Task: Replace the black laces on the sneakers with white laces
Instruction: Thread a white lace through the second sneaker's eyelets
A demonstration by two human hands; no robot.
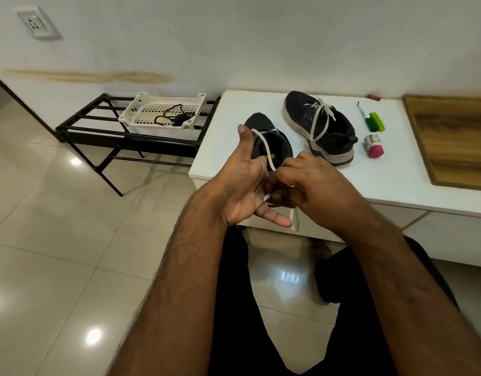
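Observation:
A dark sneaker is held up off the white table by my left hand, thumb up along its side. A white lace loops from the shoe down between my hands, its loose end hanging at the table's front edge. My right hand pinches this lace close to the left palm. A second dark sneaker stands on the table behind, with a white lace lying loose across its tongue. The black laces lie in a white basket.
The basket sits on a black metal rack to the left of the table. A marker, a green object and a pink-capped jar lie right of the shoes. A wooden board covers the table's right end. My dark-trousered legs are below.

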